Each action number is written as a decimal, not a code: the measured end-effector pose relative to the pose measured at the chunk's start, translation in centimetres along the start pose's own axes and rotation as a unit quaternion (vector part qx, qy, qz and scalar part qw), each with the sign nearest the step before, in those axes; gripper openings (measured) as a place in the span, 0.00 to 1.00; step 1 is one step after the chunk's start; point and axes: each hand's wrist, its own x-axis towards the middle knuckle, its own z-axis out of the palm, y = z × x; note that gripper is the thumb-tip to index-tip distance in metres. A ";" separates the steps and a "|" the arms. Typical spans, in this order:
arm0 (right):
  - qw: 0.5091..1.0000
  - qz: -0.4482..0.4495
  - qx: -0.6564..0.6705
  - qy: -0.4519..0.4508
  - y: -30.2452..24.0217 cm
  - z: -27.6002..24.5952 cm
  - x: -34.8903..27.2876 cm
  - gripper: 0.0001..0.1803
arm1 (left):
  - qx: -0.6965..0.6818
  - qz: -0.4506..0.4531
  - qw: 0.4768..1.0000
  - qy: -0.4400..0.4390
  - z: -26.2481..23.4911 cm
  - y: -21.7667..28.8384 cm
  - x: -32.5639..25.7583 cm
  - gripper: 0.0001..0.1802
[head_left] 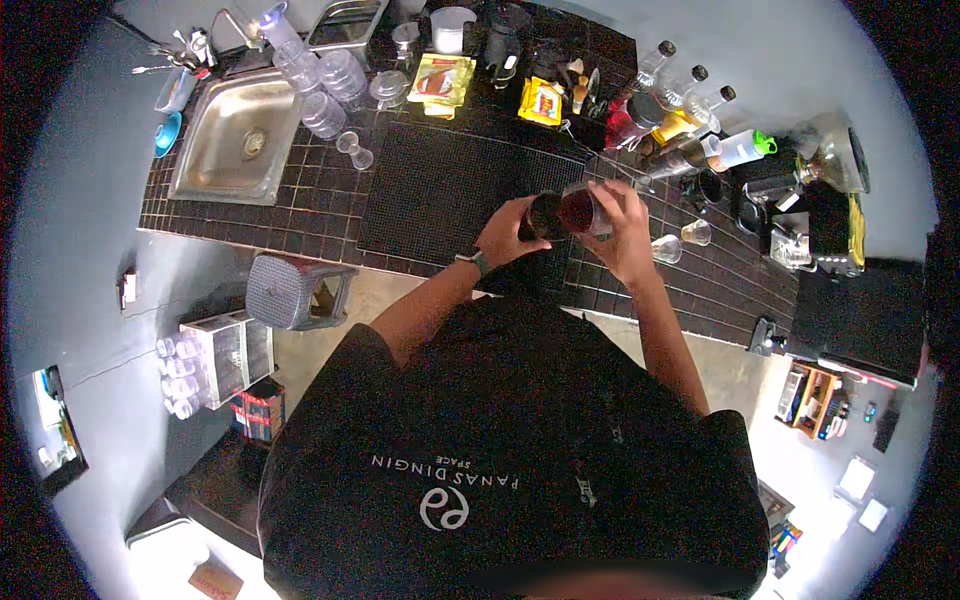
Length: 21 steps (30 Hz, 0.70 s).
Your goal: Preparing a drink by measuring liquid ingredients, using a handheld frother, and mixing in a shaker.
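Dark tiles cover the tabletop, with a black mat laid just beyond the hands and a steel sink well off to the left of them. Both hands are raised above the near edge of the mat, and two vessels are held between them, mouth to mouth or nearly so. The left hand is closed around a dark jar, and the right hand is wrapped around a clear cup with reddish liquid inside. The cup is judged light but thin-walled and easily squeezed, possibly wet and slippery, so it is best gripped round the middle, as it is held now. The jar looks stiffer and heavier, and is best taken round its body. Small glasses stand just right of the right hand, and bottles are ranged further beyond it.
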 end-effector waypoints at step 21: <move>0.973 -0.043 -0.191 -0.122 -6.3 2.2 2.9 0.31 | -0.095 0.051 0.994 0.017 -4.0 1.8 2.3 0.21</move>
